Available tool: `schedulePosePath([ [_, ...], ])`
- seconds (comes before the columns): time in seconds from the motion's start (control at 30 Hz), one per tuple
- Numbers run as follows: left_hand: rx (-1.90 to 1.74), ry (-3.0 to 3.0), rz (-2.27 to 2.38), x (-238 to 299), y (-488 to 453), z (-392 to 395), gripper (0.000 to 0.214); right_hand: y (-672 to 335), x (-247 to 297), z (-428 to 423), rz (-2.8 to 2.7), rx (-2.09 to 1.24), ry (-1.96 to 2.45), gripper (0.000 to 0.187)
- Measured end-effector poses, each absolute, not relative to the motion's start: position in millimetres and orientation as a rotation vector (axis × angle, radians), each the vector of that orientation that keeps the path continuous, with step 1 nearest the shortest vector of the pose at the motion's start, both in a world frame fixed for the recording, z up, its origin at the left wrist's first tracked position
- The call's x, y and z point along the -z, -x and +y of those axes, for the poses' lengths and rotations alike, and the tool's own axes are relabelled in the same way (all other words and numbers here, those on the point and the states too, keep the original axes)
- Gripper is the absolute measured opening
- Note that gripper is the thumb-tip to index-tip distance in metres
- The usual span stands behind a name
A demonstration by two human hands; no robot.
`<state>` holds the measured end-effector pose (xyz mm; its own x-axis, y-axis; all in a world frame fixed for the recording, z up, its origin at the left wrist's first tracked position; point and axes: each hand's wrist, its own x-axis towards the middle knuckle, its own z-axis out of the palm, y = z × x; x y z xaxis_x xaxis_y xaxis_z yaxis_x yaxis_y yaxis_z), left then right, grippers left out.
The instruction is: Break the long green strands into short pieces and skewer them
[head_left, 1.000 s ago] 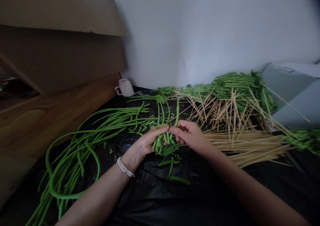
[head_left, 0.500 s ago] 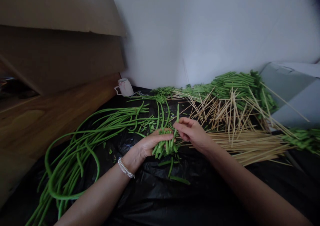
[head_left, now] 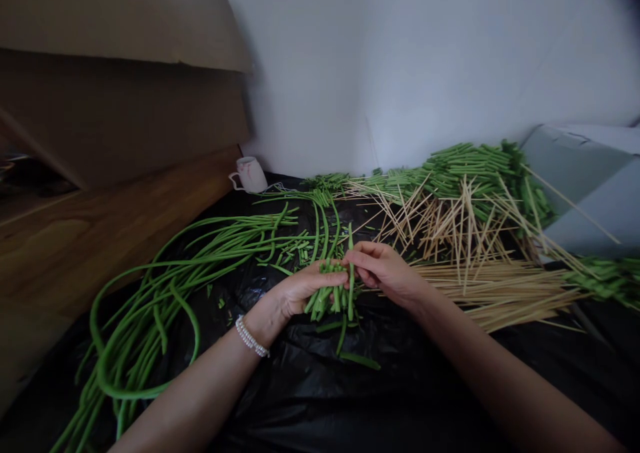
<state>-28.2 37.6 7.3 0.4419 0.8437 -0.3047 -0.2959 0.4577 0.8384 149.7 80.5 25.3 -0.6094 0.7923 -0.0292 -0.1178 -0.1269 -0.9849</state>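
Observation:
My left hand [head_left: 307,285] is closed around a bunch of cut green bean pieces [head_left: 325,299], its thumb lying across them. A beaded bracelet [head_left: 251,336] circles that wrist. Beside it, my right hand [head_left: 380,269] pinches one long bean piece [head_left: 351,273], which stands nearly upright against the bunch. Long whole beans [head_left: 145,313] lie in a loose, curving heap to the left. Beneath my hands, a few bean scraps [head_left: 359,359] rest on a black plastic sheet [head_left: 300,386].
Bamboo skewers [head_left: 500,286] lie in a pile to the right, others scattered behind them. Stacked bean pieces [head_left: 465,166] rest against the wall, near a pale box [head_left: 590,179]. A white mug [head_left: 251,175] stands at the back, and a cardboard box [head_left: 125,106] rises at left.
The bean piece in my right hand has moved down and slightly left, and now lies alongside the bunch. My left hand has hardly moved.

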Motion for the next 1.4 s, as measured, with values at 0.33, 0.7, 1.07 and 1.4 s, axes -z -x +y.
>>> schedulePosePath([
  [0.33,-0.965,-0.718,0.897,-10,20,40,0.021,-150,-24,84,-1.507,-1.663,0.805,0.026],
  [0.7,-1.185,-0.358,0.949,-19,31,54,0.02,-146,-40,69,-1.827,-1.331,0.796,0.013],
  [1.07,-1.222,-0.401,0.89,-19,32,53,0.009,-149,-39,72,-1.763,-1.536,0.812,0.008],
  [1.4,-1.131,-0.52,0.895,-13,28,48,0.029,-148,-28,74,-1.973,-1.316,0.794,0.05],
])
